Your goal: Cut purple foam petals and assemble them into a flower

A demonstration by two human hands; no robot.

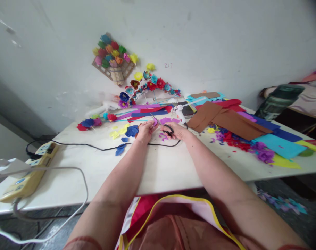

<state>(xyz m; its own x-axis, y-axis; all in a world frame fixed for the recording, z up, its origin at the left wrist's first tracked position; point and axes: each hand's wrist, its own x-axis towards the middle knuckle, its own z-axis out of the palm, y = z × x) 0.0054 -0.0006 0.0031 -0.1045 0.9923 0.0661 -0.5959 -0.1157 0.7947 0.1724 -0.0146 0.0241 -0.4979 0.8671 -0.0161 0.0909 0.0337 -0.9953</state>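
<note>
My left hand (145,132) is closed around a small purple paper piece (155,122) above the white table (160,166). My right hand (174,131) grips black-handled scissors (168,130), whose blades point left toward that purple piece. Both hands are close together near the table's middle. Purple paper scraps (163,136) lie just below them, and a blue paper flower piece (132,131) sits beside my left hand.
Brown (225,119), blue and cyan paper sheets cover the right side, with purple and red scraps (241,144). A white glue gun (180,113) stands behind my hands. A black cable (95,147) crosses the table. A power strip (30,173) lies left. Paper flowers (147,83) lean on the wall.
</note>
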